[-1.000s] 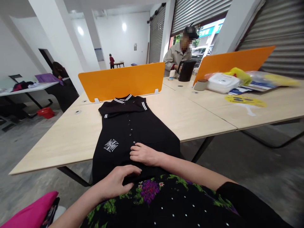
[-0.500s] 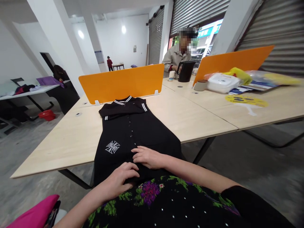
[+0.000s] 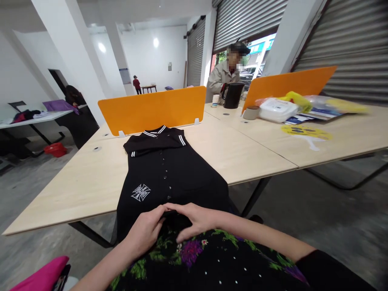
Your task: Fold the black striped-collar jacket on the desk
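In matt, soft-looking black cloth, the garment carries small shiny buttons and a collar with a knit look. Beneath it, the pale tabletop has smooth wood grain. Orange dividers look like smooth plastic. At far right, the shutter is ribbed, dull metal; at left, the red bucket looks like glossy plastic.

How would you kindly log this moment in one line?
black button-front shirt: on table, lower part past edge | left hand: at lower part | right hand: same, thumb spread
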A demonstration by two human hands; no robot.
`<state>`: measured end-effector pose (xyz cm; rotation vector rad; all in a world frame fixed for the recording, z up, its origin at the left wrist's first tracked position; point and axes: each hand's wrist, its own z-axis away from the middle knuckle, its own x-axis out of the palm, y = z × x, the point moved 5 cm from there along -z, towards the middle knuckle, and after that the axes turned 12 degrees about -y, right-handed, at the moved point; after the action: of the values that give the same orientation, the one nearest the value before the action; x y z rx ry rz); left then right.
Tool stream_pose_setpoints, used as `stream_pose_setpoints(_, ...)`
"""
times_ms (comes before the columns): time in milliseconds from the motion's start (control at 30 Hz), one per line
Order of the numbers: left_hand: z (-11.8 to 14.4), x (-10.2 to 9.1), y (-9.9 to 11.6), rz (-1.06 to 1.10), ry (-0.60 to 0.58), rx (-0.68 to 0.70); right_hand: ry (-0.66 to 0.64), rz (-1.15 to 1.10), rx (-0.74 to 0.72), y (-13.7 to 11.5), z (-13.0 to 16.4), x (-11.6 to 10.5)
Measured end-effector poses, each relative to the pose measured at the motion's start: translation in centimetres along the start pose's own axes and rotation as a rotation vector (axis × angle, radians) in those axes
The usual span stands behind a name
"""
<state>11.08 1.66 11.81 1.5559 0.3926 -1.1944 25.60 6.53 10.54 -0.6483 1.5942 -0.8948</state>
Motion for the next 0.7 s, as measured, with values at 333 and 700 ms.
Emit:
stream_pose_setpoints(333, 2.7, 1.7, -3.3, -0.479, -0.126, -0.091, -0.005, 0.27, 0.061, 1.2, -0.6, 1.0)
stream_pose_setpoints(700, 6.9, -0.4, -2.7, -0.8, 0.535, 0.121, 0.645, 0.958, 0.474, 2.7, 9.5, -1.3)
